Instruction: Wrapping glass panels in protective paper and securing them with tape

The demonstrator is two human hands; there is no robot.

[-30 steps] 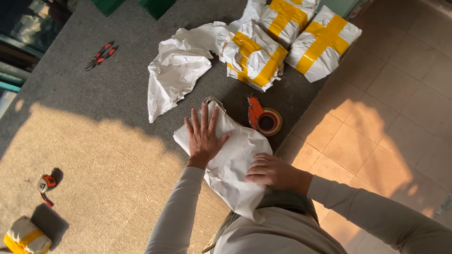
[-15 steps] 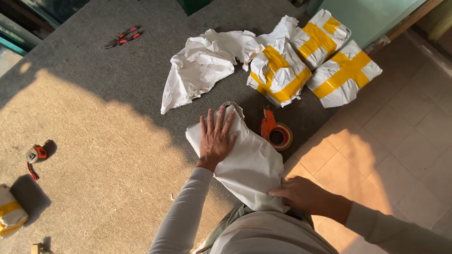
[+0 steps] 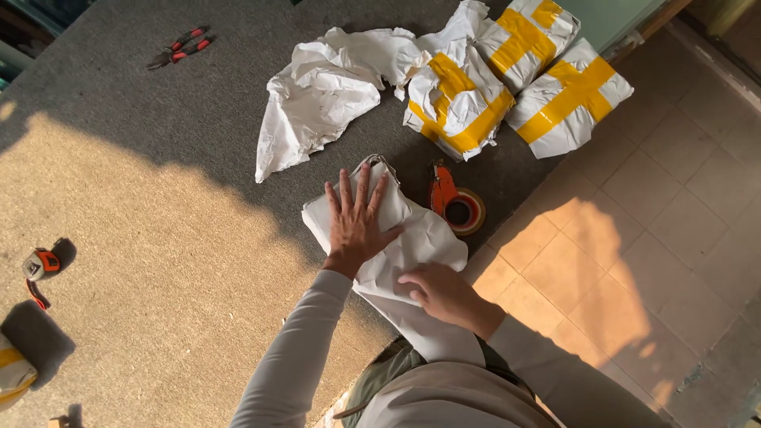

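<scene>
We've got a grey carpeted table here. On it: a white paper-wrapped bundle at the near edge, an orange tape dispenser just right of it, crumpled white paper farther back, three yellow-taped white parcels far right, red-handled pliers far left, and a small red tool at the left.

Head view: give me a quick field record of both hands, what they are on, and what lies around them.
surface: grey carpeted table
left hand: flat, fingers spread, pressing on white paper-wrapped bundle
right hand: on the bundle's near edge, fingers curled
beside bundle: orange tape dispenser with yellow tape roll
behind: crumpled white paper sheet; three white parcels crossed with yellow tape
far left: red-handled pliers
</scene>
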